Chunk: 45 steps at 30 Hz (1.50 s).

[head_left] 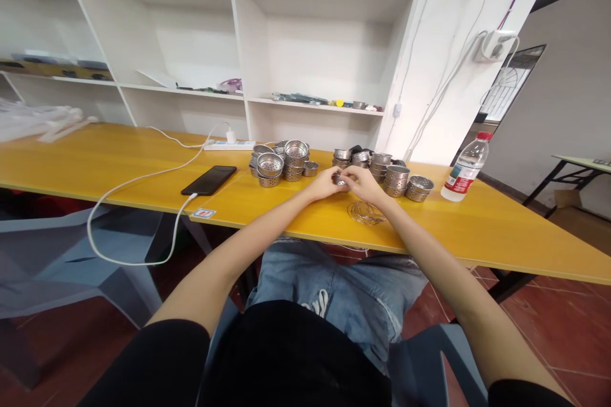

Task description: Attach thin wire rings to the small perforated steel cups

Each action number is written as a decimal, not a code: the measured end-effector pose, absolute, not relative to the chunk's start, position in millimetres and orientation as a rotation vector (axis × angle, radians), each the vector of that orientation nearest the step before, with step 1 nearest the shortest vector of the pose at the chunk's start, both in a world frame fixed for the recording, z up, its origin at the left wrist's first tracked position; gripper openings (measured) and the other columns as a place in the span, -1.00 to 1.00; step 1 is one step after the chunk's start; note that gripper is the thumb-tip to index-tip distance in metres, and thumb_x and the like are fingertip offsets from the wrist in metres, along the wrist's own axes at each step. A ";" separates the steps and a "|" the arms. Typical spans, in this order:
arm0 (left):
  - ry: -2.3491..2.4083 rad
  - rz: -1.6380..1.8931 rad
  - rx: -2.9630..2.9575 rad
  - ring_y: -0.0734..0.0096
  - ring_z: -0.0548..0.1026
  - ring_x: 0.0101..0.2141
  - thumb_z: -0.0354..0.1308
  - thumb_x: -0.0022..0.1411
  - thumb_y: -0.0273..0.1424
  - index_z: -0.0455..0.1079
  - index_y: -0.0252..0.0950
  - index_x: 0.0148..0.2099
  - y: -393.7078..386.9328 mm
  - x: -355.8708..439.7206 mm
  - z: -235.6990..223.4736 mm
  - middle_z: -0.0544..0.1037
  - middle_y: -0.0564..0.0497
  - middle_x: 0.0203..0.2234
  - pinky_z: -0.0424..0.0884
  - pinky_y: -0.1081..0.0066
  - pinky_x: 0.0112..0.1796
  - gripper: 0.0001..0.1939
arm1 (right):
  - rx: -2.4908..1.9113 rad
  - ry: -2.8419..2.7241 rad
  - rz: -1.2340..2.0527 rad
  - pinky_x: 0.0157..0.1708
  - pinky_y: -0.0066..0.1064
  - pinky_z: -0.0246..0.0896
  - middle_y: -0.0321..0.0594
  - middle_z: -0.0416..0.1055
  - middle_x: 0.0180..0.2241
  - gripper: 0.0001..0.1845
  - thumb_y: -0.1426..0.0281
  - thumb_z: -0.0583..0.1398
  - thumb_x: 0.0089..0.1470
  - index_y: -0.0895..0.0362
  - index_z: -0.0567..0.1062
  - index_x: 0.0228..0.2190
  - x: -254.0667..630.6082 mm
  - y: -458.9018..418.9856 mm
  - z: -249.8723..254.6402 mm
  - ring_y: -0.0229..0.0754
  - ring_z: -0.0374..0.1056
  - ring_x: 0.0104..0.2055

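My left hand [327, 186] and my right hand [363, 184] meet over the table, their fingers closed around a small perforated metal cup [340, 180]. Fingers cover most of this cup. Below my right hand lies a loose bundle of thin wire rings [365, 212]. Left of my hands are stacks of perforated metal cups [270, 166], with a small single cup [310, 169] at their right side. More stacked metal cups [396, 180] stand beyond and to the right of my right hand, and another short stack [420, 187] is at their right end.
On the yellow table [229, 203], a black phone [209, 180] is plugged into a white cable that loops past the front edge. A power strip [229, 145] sits behind it. A water bottle [466, 168] stands at the right. White shelves [315, 102] rise behind the table.
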<state>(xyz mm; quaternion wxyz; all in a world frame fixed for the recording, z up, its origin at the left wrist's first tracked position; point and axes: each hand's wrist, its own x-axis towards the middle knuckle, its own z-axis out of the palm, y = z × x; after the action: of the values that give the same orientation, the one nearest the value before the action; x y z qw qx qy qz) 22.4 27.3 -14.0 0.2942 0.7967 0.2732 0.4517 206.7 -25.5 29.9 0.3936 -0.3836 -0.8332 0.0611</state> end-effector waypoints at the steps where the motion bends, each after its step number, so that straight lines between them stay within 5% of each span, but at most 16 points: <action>1: 0.735 1.186 2.144 0.30 0.55 -0.22 0.58 0.08 -0.13 0.51 -0.31 -0.12 26.3 20.7 -14.5 0.64 0.01 -0.24 0.46 0.32 -0.10 -0.52 | -0.959 -2.093 0.165 -0.12 -0.26 0.43 -0.09 0.66 -0.23 -0.80 0.31 0.26 0.29 0.12 0.63 -0.34 207.2 -25.8 30.3 -0.03 0.53 -0.17; 4: 0.791 1.129 2.210 0.26 0.54 -0.24 0.57 0.10 -0.05 0.50 -0.30 -0.19 22.1 14.1 -17.5 0.62 0.00 -0.28 0.47 0.29 -0.14 -0.51 | -0.948 -2.006 0.225 -0.09 -0.24 0.45 -0.09 0.65 -0.22 -0.77 0.25 0.26 0.29 0.10 0.62 -0.34 208.2 -28.7 33.0 -0.02 0.54 -0.13; 9: 0.890 1.327 2.293 0.11 0.57 0.02 0.58 0.15 -0.08 0.50 -0.25 0.07 14.0 5.6 -16.8 0.64 -0.14 0.04 0.48 0.15 0.10 -0.42 | -0.962 -1.849 0.336 -0.15 -0.27 0.43 -0.17 0.63 -0.35 -0.74 0.17 0.31 0.24 0.10 0.64 -0.35 206.6 -33.8 39.6 -0.08 0.52 -0.27; 16: 1.094 1.436 2.568 0.10 0.57 0.01 0.39 0.42 -0.10 0.43 -0.21 0.20 -11.5 17.2 4.2 0.65 -0.10 -0.03 0.43 0.16 0.10 -0.54 | -1.036 -1.423 0.719 -0.53 -0.41 0.16 -0.31 0.44 -0.56 -0.64 0.12 0.53 0.00 0.14 0.64 -0.46 204.5 -32.3 44.3 -0.29 0.24 -0.55; 24: 1.317 1.245 2.754 0.09 0.59 0.00 0.04 0.62 -0.32 0.47 -0.24 0.20 -17.5 31.4 13.1 0.66 -0.16 -0.07 0.41 0.19 0.10 -0.73 | -1.116 -1.236 1.023 -0.42 -0.50 0.35 -0.14 0.67 -0.33 -0.75 0.30 0.56 0.00 0.15 0.66 -0.40 207.3 -37.5 48.1 -0.26 0.45 -0.38; 27: 1.275 1.287 2.690 0.11 0.61 -0.02 0.03 0.63 -0.33 0.55 -0.23 0.10 -10.7 25.3 12.5 0.68 -0.17 -0.06 0.43 0.22 0.07 -0.73 | -1.180 -1.428 0.801 -0.40 -0.40 0.36 -0.10 0.68 -0.33 -0.67 0.15 0.49 0.13 0.13 0.65 -0.45 212.4 -34.1 48.2 -0.18 0.45 -0.38; 32: 1.065 1.431 2.447 0.17 0.65 -0.12 0.11 0.57 -0.37 0.67 -0.22 0.03 2.1 14.1 11.0 0.75 -0.11 -0.13 0.48 0.28 -0.01 -0.72 | -1.144 -1.720 -0.019 -0.27 -0.28 0.37 -0.09 0.61 -0.42 -0.42 -0.13 0.32 0.28 0.10 0.60 -0.49 223.1 -30.0 46.8 -0.05 0.46 -0.33; 39: 1.163 1.547 2.222 0.25 0.57 -0.20 0.31 0.46 -0.30 0.78 -0.15 -0.05 7.5 7.0 13.4 0.69 -0.04 -0.23 0.46 0.28 -0.08 -0.80 | -1.097 -1.976 0.092 -0.10 -0.23 0.44 -0.02 0.70 -0.18 -0.46 -0.11 0.28 0.34 0.13 0.72 -0.20 229.7 -28.0 45.0 0.00 0.54 -0.17; 45: 1.159 1.551 2.268 0.26 0.53 -0.14 0.34 0.44 -0.31 0.78 -0.17 -0.09 2.6 9.5 15.7 0.56 -0.04 -0.23 0.46 0.28 -0.04 -0.83 | -1.061 -1.982 0.153 -0.08 -0.19 0.44 -0.05 0.70 -0.23 -0.61 0.06 0.33 0.29 0.12 0.75 -0.29 234.5 -21.6 46.4 0.04 0.56 -0.16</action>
<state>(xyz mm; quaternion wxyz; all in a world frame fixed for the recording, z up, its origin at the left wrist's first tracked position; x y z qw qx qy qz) 9.5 2.6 15.7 0.0796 0.7582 0.3875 0.5183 234.5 -21.6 46.4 0.4296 -0.4253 -0.7942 0.0615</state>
